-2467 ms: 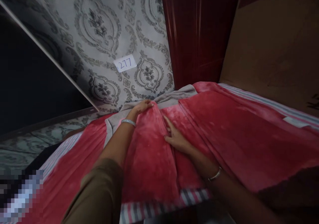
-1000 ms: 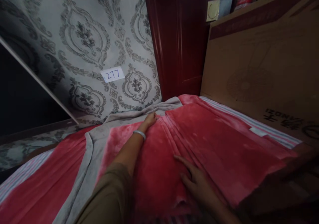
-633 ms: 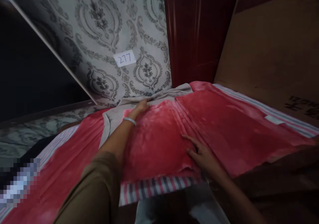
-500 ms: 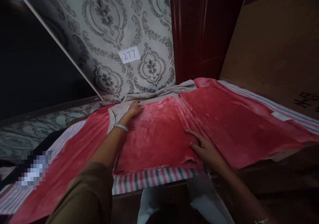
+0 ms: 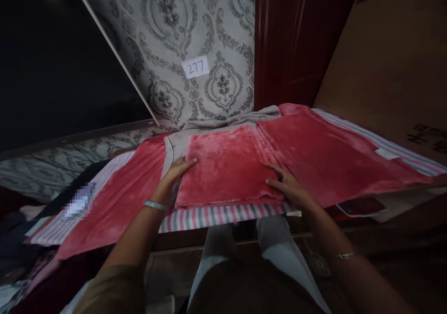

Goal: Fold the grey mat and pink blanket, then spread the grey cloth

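Left hand: I am seeing my left hand resting open on the left edge of the folded red blanket panel, fingers flat and pointing inward along the plush, thumb tucked at the edge; it is pressing, and I cannot tell whether it is pinching any layer.

Right hand: my right hand is lying spread and released on the panel's near right corner, fingertips reaching toward the pleats where the panel is meeting the wider red spread.

Where the panel is lying: it is sitting on the bed straight ahead of me, between both hands, its near edge just above the striped sheet border and its far edge against the grey lining.

Long axis: the panel is running left to right across my view, so each hand is sitting at one short end.

Which hand is nearer: the right hand is lying closer to the near corner; the left is sitting slightly farther up the side.

Around it: the patterned wall with its paper tag is standing behind, and a cardboard sheet is leaning at the right.
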`<move>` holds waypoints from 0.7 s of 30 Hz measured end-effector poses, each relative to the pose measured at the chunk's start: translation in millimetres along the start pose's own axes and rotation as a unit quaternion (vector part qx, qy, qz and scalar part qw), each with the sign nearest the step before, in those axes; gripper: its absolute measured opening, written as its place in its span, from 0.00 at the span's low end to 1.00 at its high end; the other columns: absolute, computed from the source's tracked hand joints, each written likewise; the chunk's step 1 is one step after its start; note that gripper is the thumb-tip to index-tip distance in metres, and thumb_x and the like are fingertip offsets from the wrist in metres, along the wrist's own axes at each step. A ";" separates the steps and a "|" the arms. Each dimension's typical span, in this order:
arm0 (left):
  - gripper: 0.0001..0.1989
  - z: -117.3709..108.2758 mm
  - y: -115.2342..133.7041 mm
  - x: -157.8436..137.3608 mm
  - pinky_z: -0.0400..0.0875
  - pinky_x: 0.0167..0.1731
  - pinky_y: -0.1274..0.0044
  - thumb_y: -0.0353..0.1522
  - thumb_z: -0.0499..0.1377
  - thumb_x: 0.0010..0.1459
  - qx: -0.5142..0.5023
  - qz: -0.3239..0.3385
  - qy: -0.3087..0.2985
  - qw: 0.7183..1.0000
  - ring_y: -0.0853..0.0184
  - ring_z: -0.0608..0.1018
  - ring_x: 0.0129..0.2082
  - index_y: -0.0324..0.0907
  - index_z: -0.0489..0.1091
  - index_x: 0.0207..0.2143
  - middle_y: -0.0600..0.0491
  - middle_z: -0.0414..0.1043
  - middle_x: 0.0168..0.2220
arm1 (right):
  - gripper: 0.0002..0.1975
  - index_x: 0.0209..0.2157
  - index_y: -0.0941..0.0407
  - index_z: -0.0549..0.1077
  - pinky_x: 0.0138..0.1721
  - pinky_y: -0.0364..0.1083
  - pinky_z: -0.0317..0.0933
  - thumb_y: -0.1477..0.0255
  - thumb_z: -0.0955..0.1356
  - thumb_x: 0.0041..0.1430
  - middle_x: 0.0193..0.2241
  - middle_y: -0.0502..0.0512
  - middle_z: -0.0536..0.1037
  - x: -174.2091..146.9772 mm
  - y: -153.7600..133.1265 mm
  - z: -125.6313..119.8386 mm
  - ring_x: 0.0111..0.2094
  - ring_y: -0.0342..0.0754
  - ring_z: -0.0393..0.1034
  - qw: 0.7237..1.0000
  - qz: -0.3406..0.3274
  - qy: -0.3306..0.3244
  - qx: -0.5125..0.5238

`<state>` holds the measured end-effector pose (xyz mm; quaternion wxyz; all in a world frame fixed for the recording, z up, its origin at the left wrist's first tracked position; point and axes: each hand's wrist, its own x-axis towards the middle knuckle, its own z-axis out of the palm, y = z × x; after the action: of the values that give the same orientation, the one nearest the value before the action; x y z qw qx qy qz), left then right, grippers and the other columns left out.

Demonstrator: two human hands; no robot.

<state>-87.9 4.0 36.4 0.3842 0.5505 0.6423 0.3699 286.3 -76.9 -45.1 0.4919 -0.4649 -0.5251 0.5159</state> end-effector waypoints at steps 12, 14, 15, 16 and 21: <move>0.10 3.8 -9.2 -17.7 0.74 0.30 0.75 0.35 0.65 0.50 -0.037 -0.059 0.076 0.995 0.65 0.79 0.27 0.39 0.72 0.34 0.50 0.78 0.28 | 0.37 0.61 0.56 0.69 0.38 0.46 0.71 0.65 0.71 0.47 0.45 0.56 0.81 3.2 4.0 3.8 0.40 0.50 0.76 0.999 -0.020 -0.011 -0.045; 0.13 2.8 -12.4 -28.6 0.75 0.30 0.74 0.38 0.65 0.51 -0.061 -0.058 0.066 0.994 0.64 0.79 0.28 0.39 0.72 0.35 0.49 0.78 0.29 | 0.36 0.61 0.56 0.68 0.36 0.46 0.71 0.65 0.70 0.48 0.44 0.55 0.81 2.8 4.6 1.4 0.38 0.49 0.76 0.997 -0.024 -0.012 -0.066; 0.15 2.3 -13.6 -35.5 0.76 0.30 0.74 0.40 0.66 0.51 -0.076 -0.051 0.059 0.994 0.63 0.80 0.28 0.40 0.73 0.36 0.49 0.79 0.30 | 0.35 0.61 0.56 0.69 0.35 0.46 0.70 0.65 0.70 0.49 0.43 0.54 0.81 3.7 4.2 -0.9 0.37 0.49 0.76 0.996 -0.030 -0.014 -0.085; 0.17 1.8 -14.6 -43.1 0.76 0.30 0.73 0.43 0.66 0.51 -0.093 -0.040 0.052 0.994 0.62 0.81 0.30 0.40 0.73 0.37 0.48 0.80 0.31 | 0.34 0.60 0.56 0.70 0.35 0.46 0.70 0.66 0.69 0.49 0.42 0.54 0.81 5.7 2.8 -3.8 0.36 0.49 0.76 0.993 -0.039 -0.015 -0.113; 0.27 5.0 -20.2 -79.4 0.79 0.39 0.69 0.48 0.68 0.47 -0.151 0.006 0.018 0.988 0.56 0.82 0.41 0.41 0.73 0.45 0.45 0.81 0.42 | 0.20 0.47 0.53 0.80 0.43 0.52 0.69 0.69 0.68 0.51 0.41 0.57 0.82 42.3 -26.2 -8.0 0.39 0.54 0.76 0.926 -0.145 0.055 -0.345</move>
<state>-84.1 -76.9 23.0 0.4495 0.4831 0.5823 0.4749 291.3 -35.1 -17.5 0.3989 -0.5519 -0.7046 0.1997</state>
